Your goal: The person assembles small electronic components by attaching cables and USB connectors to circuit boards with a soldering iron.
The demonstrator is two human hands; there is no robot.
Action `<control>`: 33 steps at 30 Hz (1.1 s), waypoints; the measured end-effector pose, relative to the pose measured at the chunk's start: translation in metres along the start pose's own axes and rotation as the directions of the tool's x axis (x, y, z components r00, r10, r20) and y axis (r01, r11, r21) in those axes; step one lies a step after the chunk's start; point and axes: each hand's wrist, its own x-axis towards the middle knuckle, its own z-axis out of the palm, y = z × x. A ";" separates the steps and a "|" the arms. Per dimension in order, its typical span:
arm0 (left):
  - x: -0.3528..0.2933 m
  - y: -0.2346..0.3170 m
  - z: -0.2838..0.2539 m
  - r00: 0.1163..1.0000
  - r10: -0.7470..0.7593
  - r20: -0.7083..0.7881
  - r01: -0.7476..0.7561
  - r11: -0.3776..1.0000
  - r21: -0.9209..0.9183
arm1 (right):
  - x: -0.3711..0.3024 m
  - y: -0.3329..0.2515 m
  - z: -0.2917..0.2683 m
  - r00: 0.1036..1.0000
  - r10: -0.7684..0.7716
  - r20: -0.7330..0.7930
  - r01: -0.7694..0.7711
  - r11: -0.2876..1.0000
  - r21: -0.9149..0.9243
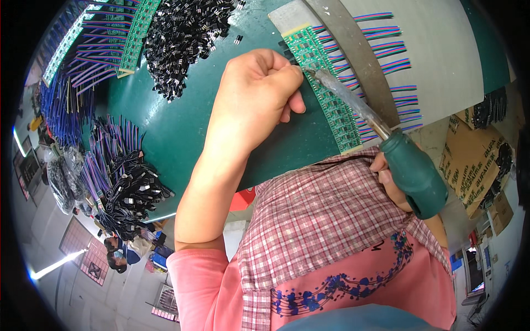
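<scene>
A long green circuit board panel (334, 105) lies slantwise on a pale grey sheet (441, 60), small parts along its length. My left hand (256, 91) is closed at the panel's left edge, thumb and forefinger pinched together; what is between them is hidden. A few small black connectors (287, 49) stick out from that edge just above the fingers. My right hand (395, 185) grips a soldering iron (414, 174) by its green handle. Its tip reaches the panel beside my left fingertips; whether it touches is too small to tell.
A curved grey metal bar (367, 60) presses across coloured wires (392, 49) running right from the panel. Black connectors (182, 38) are heaped on the green table (193, 110). Wired boards (132, 44) and black cable bundles (130, 187) lie left. A cardboard box (469, 160) stands right.
</scene>
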 end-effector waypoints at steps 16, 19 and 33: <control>0.000 0.002 -0.001 1.000 -0.006 0.002 0.006 1.000 -0.010 | 0.002 -0.020 -0.007 0.989 0.141 0.049 -0.146 0.983 0.114; 0.000 -0.002 0.000 1.000 0.012 -0.007 -0.012 1.000 -0.024 | 0.000 -0.017 -0.004 0.985 0.170 -0.018 -0.169 0.984 0.051; 0.002 -0.003 0.000 0.999 0.037 -0.005 -0.037 0.999 0.003 | 0.000 -0.012 -0.008 0.994 0.070 0.081 -0.077 0.993 0.087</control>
